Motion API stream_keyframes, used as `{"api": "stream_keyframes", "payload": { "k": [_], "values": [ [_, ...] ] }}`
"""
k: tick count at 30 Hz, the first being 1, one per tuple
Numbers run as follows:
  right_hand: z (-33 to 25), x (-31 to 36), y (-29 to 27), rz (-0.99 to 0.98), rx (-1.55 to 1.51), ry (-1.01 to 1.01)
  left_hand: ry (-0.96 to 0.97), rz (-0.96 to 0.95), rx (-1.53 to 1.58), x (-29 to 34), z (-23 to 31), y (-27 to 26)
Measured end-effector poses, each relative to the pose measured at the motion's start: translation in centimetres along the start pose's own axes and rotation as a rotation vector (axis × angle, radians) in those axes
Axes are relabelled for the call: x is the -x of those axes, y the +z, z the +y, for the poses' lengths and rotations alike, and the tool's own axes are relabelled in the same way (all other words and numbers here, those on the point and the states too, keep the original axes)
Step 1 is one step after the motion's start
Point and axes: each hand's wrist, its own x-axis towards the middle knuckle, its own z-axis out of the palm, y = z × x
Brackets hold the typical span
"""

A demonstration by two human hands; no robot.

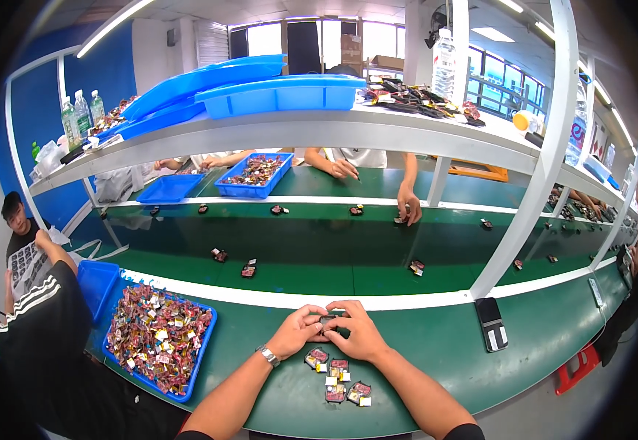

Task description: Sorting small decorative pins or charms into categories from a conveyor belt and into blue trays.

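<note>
My left hand (295, 334), with a metal watch on its wrist, and my right hand (357, 331) meet over the green work surface (260, 400). Between their fingertips both grip a small dark casing (326, 320), largely covered by the fingers. Just below my hands lie several black casings with red circuit boards (336, 394), carrying yellow and white patches. To the left, a blue tray (213, 330) is heaped with loose red boards (159, 334).
A white-edged conveyor belt (297, 265) carries scattered casings beyond my bench. A dark phone-like device (492, 324) lies at right. White posts (528, 161) support an overhead shelf (407, 130) with blue trays. Across the belt, a co-worker's hand (408, 205) touches a casing; other people stand at left.
</note>
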Motion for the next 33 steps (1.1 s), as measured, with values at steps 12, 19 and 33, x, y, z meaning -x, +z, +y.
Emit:
{"api": "stream_keyframes", "payload": {
  "k": [12,19,33],
  "values": [
    [0.3,0.2,1.4,0.100,0.037,0.030,0.010,0.023,0.071,-0.3,-0.3,-0.4],
    [0.5,0.4,1.8,0.113,-0.017,0.053,0.016,0.029,0.081,-0.1,-0.5,-0.5],
    [-0.8,-0.1,2.0,0.150,-0.012,-0.010,0.093,0.022,0.149,-0.1,-1.2,-1.1]
  ]
}}
